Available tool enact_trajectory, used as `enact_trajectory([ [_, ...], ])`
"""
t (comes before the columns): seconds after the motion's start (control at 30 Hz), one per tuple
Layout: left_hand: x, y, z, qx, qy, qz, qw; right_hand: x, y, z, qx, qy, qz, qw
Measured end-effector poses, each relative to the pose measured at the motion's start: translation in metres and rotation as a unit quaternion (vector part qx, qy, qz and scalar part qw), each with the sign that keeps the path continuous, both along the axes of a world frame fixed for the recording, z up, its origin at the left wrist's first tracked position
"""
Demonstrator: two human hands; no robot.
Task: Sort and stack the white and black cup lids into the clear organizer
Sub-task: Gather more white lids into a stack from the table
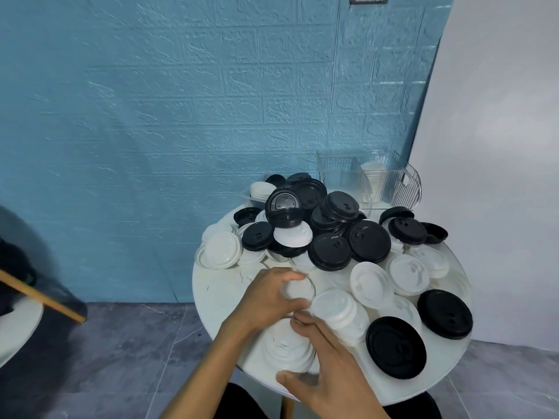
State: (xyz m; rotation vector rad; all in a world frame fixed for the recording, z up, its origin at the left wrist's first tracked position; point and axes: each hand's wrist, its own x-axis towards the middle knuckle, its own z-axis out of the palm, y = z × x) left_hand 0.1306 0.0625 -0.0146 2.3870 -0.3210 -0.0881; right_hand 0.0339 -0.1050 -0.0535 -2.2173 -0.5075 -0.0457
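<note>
White and black cup lids (329, 234) lie heaped in a mixed pile over the round white counter (217, 294), so each one has to be picked out by colour first. At the near edge the person's left hand (266, 300) curls its fingers (295, 276) round a white lid (298, 290), pinching it by the rim, apparently to lift it. Just beside it the right hand (323, 358) cups a stack of white lids (287, 349), fingers wrapped round its edge, probably steadying the stack so the next lid can nest on top. Farther right, loose black lids (396, 347) sit apart near the rim. At the back right the clear organizer (390, 182) stands against the blue wall (151, 116), holding what looks like a few white pieces, within reach once a stack is ready.
</note>
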Motion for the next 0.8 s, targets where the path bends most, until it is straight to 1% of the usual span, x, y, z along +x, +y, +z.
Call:
enact_trajectory([
  [0.13,-0.003,0.002,0.000,-0.007,-0.023,0.026,0.999,-0.001,0.000,0.002,0.012,-0.003,-0.001,1.000],
  [0.2,-0.009,0.002,0.005,-0.029,-0.047,0.053,0.997,-0.001,0.000,0.003,0.016,-0.009,-0.003,1.000],
  [0.27,-0.021,0.008,0.011,-0.074,-0.070,0.070,0.992,-0.002,-0.002,0.004,0.020,-0.012,-0.002,1.000],
  [0.33,-0.038,0.020,0.015,-0.139,-0.074,0.065,0.985,-0.002,-0.003,0.004,0.024,-0.010,0.002,1.000],
  [0.4,-0.060,0.035,0.018,-0.200,-0.041,0.031,0.978,-0.001,-0.004,0.003,0.028,-0.002,0.000,1.000],
  [0.43,-0.070,0.041,0.018,-0.216,-0.019,0.008,0.976,-0.001,-0.004,0.003,0.032,0.006,-0.005,0.999],
  [0.5,-0.087,0.048,0.015,-0.208,0.016,-0.025,0.978,-0.001,-0.004,0.002,0.042,0.023,-0.015,0.999],
  [0.57,-0.098,0.046,0.008,-0.189,0.032,-0.041,0.981,0.000,-0.005,-0.001,0.055,0.034,-0.010,0.998],
  [0.8,-0.098,0.034,-0.001,-0.159,0.013,-0.044,0.986,0.001,-0.006,-0.003,0.052,0.029,-0.003,0.998],
])
